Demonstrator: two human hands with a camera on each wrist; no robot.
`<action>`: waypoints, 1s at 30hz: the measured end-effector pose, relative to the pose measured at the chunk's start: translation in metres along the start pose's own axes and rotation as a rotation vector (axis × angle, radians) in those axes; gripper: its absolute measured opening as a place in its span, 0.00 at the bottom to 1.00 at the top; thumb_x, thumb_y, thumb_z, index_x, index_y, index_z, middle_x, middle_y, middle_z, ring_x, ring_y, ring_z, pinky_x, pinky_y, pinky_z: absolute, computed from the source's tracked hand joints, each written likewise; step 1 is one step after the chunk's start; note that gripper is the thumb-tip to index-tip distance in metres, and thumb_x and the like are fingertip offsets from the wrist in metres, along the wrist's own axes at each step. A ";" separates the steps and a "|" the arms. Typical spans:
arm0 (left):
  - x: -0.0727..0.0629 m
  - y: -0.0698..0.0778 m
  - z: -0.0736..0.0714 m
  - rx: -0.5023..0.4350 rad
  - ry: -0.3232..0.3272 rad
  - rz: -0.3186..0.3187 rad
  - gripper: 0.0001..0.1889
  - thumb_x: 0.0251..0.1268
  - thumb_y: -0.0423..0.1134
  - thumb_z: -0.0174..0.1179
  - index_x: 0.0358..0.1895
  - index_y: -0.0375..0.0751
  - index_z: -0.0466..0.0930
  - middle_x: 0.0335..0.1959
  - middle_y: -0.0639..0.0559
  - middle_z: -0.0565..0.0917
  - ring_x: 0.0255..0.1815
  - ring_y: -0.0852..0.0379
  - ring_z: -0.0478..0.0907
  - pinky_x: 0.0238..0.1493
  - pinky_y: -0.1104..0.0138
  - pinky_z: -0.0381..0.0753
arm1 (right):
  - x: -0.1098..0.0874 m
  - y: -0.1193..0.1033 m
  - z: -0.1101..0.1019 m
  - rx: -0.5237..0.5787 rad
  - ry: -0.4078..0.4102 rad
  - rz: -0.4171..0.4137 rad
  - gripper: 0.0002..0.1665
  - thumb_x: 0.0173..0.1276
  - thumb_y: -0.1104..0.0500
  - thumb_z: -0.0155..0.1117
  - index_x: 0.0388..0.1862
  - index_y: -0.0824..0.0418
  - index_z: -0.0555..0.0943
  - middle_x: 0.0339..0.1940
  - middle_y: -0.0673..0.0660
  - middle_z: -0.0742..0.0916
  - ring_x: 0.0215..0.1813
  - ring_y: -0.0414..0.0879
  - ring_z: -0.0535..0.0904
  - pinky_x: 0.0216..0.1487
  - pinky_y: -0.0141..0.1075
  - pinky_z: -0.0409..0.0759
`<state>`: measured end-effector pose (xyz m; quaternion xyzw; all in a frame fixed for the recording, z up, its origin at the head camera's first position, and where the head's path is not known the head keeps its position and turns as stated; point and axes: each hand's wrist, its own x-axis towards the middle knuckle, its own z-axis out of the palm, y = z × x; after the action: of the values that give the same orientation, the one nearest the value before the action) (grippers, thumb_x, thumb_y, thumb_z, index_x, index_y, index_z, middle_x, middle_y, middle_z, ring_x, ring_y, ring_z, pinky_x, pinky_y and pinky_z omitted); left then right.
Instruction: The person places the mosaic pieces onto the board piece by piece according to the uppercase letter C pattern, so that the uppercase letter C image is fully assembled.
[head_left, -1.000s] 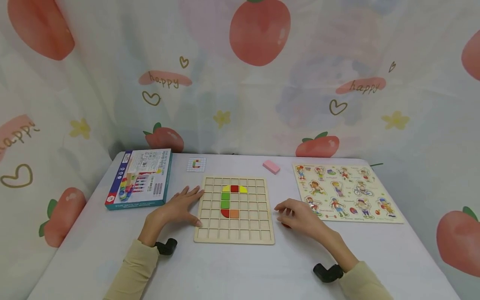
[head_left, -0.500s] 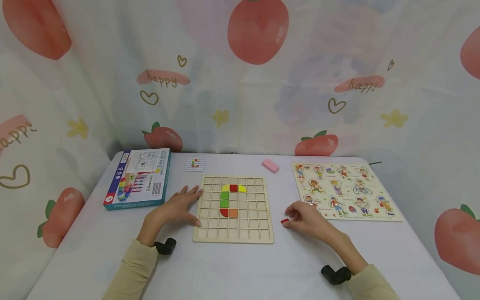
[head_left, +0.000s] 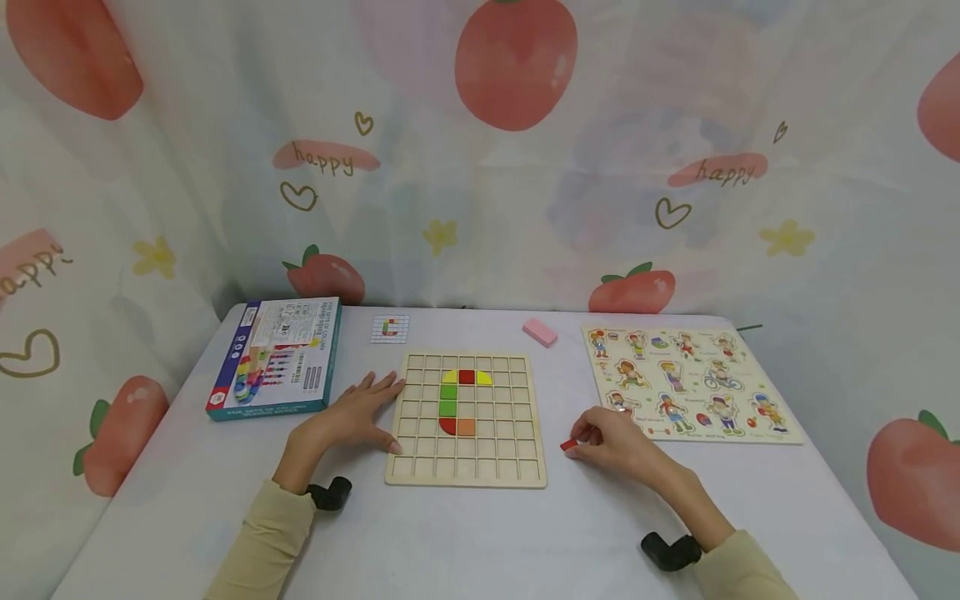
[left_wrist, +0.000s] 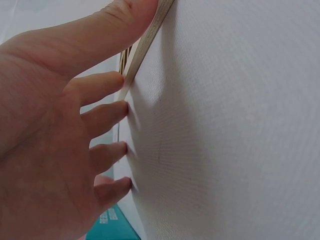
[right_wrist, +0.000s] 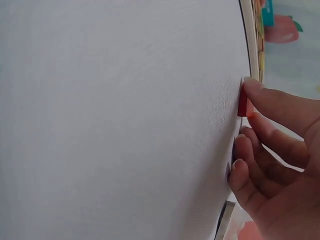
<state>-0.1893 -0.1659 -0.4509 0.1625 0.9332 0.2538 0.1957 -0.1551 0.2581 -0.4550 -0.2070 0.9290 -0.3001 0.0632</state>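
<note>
A square wooden grid board [head_left: 510, 468] lies mid-table. In its cells sit a red square tile [head_left: 467, 377] between two yellow rounded tiles, two green square tiles [head_left: 447, 400], a red rounded tile [head_left: 447, 427] and an orange square tile [head_left: 466, 427]. My left hand [head_left: 351, 418] rests at the board's left side with fingers spread; in the left wrist view the thumb touches the board's edge and the fingertips meet the cloth. To the right of the board, my right hand [head_left: 618, 440] pinches a small red tile [right_wrist: 242, 102] between thumb and index finger, low over the tabletop.
Behind the board lie a small printed pattern card [head_left: 390, 329] and a pink block [head_left: 540, 332]. A boxed toy set [head_left: 288, 367] is at the left. A wooden picture puzzle [head_left: 697, 383] lies just beyond my right hand. Patterned curtains stand behind and beside the table.
My right hand has moved slightly right, away from the board. The red tile, mostly hidden beneath the fingers a second ago, now shows at the fingertips. The left hand stays in place.
</note>
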 end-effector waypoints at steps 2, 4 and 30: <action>0.000 0.000 0.000 -0.002 0.002 0.000 0.56 0.50 0.50 0.80 0.81 0.41 0.58 0.85 0.41 0.53 0.85 0.31 0.38 0.82 0.37 0.40 | 0.000 0.000 0.001 0.016 -0.008 0.007 0.11 0.60 0.62 0.78 0.36 0.59 0.82 0.29 0.46 0.82 0.31 0.35 0.72 0.31 0.28 0.75; -0.001 0.000 0.000 -0.009 0.000 -0.003 0.56 0.50 0.50 0.80 0.81 0.41 0.58 0.85 0.41 0.52 0.85 0.31 0.38 0.82 0.37 0.40 | 0.001 0.000 0.002 0.018 -0.012 0.012 0.12 0.60 0.63 0.78 0.36 0.58 0.81 0.28 0.46 0.81 0.30 0.35 0.72 0.31 0.28 0.74; 0.002 -0.002 0.001 0.019 -0.001 -0.009 0.56 0.51 0.50 0.80 0.82 0.43 0.57 0.85 0.43 0.52 0.85 0.32 0.38 0.82 0.37 0.41 | 0.029 -0.024 0.016 0.069 -0.006 -0.129 0.08 0.67 0.65 0.72 0.45 0.60 0.86 0.37 0.49 0.90 0.38 0.35 0.81 0.42 0.29 0.82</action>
<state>-0.1908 -0.1666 -0.4529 0.1600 0.9362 0.2441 0.1957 -0.1698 0.2198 -0.4534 -0.2651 0.9027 -0.3346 0.0537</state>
